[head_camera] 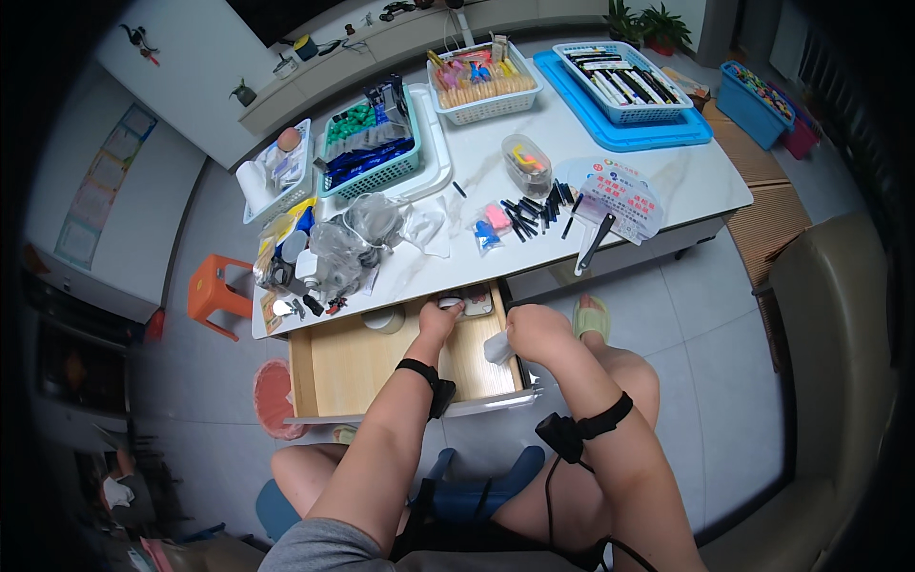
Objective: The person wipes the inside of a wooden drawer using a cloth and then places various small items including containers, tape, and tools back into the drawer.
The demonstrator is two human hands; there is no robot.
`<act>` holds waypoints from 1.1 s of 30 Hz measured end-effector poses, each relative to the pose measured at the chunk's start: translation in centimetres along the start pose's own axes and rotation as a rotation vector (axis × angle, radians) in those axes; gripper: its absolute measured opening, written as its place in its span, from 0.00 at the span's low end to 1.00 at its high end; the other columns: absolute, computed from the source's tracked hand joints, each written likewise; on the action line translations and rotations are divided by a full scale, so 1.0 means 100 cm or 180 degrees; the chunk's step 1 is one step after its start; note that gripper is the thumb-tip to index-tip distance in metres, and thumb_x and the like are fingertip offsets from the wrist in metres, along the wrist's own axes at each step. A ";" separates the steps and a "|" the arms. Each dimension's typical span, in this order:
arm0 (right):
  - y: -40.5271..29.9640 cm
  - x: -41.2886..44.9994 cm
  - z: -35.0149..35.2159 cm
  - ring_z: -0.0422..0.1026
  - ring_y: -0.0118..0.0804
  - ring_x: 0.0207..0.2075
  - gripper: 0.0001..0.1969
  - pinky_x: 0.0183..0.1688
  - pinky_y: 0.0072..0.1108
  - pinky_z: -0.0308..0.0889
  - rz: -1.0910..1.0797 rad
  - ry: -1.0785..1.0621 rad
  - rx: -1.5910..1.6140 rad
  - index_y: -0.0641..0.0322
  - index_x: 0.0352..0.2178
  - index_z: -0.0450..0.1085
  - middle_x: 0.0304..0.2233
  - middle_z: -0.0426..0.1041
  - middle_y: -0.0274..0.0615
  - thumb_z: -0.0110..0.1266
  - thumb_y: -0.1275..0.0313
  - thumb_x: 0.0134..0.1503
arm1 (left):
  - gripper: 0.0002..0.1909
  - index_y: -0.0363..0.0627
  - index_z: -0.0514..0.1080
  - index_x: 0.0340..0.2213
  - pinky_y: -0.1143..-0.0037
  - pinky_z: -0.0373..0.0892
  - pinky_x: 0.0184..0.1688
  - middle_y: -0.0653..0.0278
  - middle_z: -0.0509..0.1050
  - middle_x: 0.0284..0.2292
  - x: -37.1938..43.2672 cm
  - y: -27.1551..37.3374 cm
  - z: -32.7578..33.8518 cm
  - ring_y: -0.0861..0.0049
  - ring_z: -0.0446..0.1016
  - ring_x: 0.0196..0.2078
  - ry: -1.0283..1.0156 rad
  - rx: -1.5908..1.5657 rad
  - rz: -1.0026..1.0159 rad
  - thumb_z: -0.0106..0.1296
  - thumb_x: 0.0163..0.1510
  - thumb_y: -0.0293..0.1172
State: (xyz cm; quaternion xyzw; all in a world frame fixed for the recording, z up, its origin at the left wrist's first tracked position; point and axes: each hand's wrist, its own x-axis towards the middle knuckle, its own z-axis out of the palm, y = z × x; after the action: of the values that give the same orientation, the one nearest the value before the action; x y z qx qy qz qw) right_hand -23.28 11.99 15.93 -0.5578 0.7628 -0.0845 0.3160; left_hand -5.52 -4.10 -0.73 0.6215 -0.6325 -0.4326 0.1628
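Observation:
A wooden drawer (350,365) stands pulled out from under the white marbled tabletop (465,164). Deep inside it, my left hand (436,322) has its fingers around a small white round object (450,303), mostly hidden by the hand. Right beside that object lies a phone-like item in a patterned case (478,301). To the left of my hand sits a round, pale-lidded container (384,319), partly under the tabletop. My right hand (537,333) is closed on a crumpled white tissue or cloth (498,348), above the drawer's right side.
Several black sticks (529,213), a clear tub (527,166), a printed fan (620,204) and a black-handled tool (597,242) lie on the tabletop. Clear plastic bags (343,247) crowd its left. Baskets, including one of markers (622,82), line the back. A pink bin (271,400) adjoins the drawer.

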 end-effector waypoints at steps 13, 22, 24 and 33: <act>-0.001 0.000 0.003 0.73 0.46 0.37 0.12 0.38 0.30 0.68 -0.0075 -0.0004 -0.0079 0.63 0.29 0.74 0.32 0.74 0.49 0.47 0.73 0.44 | 0.30 0.32 0.59 0.44 0.76 0.69 0.26 0.54 0.70 0.34 -0.034 0.020 -0.021 0.73 0.71 0.28 -0.0346 -0.0464 -0.0414 0.59 0.42 0.32; -0.013 0.019 0.039 0.72 0.46 0.37 0.12 0.39 0.31 0.66 -0.0158 -0.0209 -0.0433 0.56 0.30 0.73 0.32 0.73 0.46 0.45 0.68 0.46 | 0.35 0.37 0.55 0.53 0.74 0.68 0.35 0.56 0.68 0.40 -0.101 0.038 -0.085 0.74 0.70 0.35 -0.1016 -0.1096 -0.0345 0.56 0.46 0.33; -0.019 0.017 0.046 0.72 0.47 0.37 0.12 0.39 0.31 0.66 -0.0164 -0.0220 -0.0449 0.56 0.30 0.73 0.33 0.73 0.46 0.45 0.68 0.46 | 0.30 0.37 0.62 0.48 0.75 0.68 0.38 0.60 0.70 0.37 -0.129 0.029 -0.101 0.75 0.70 0.36 -0.1360 -0.0438 0.0073 0.57 0.45 0.34; -0.026 -0.005 0.079 0.71 0.47 0.39 0.13 0.42 0.31 0.65 0.0055 0.0651 0.0584 0.57 0.34 0.73 0.35 0.73 0.47 0.45 0.67 0.48 | 0.32 0.40 0.67 0.44 0.74 0.67 0.39 0.55 0.73 0.33 -0.167 -0.069 -0.132 0.65 0.72 0.35 -0.0410 0.1843 0.1185 0.64 0.34 0.34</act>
State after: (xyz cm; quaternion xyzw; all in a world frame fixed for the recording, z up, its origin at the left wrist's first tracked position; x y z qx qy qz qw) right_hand -16.58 13.30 11.14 -0.5084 0.7849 -0.2076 0.2869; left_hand 11.73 7.84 7.20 0.4874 -0.8404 -0.2366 0.0157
